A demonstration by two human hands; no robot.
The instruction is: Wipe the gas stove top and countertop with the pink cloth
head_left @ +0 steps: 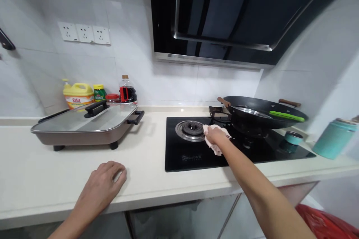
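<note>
Cloth: a pale pink, soft, crumpled cloth (215, 142) lies pressed on the black glass hob (196, 158), between the bare left burner and the wok; its creased edge spills out toward the front of the hob, below the knuckles.
Right hand: the right hand (213, 135) lies on top of the cloth with fingers curled down and closed on it, palm downward; most of the fabric sits under the palm and fingers, and a loose fold shows on the near side and to the right.
Left hand: the left hand (105, 179) rests on the countertop (146, 186) near its front edge, fingers bent, close together and holding nothing; it is well apart from the cloth.
Hob: flat, glossy black, rectangular, set into the countertop.
Burner: a round metal ring with a dark ribbed cap (192, 130), just left of the cloth.
Wok: a wide, dark, round wok (260, 114) with wooden handles stands on the right burner, just behind and to the right of the cloth; a green utensil (286, 116) lies in it.
Countertop: smooth, cream-coloured, matte.
Electric pan: a brown rectangular electric pan (84, 130) with a glass lid and black handles sits at the left.
Bottles: a yellow jug (78, 95) and sauce bottles stand against the white tiled wall.
Canister: a teal cylindrical canister (333, 139) stands at the far right.
</note>
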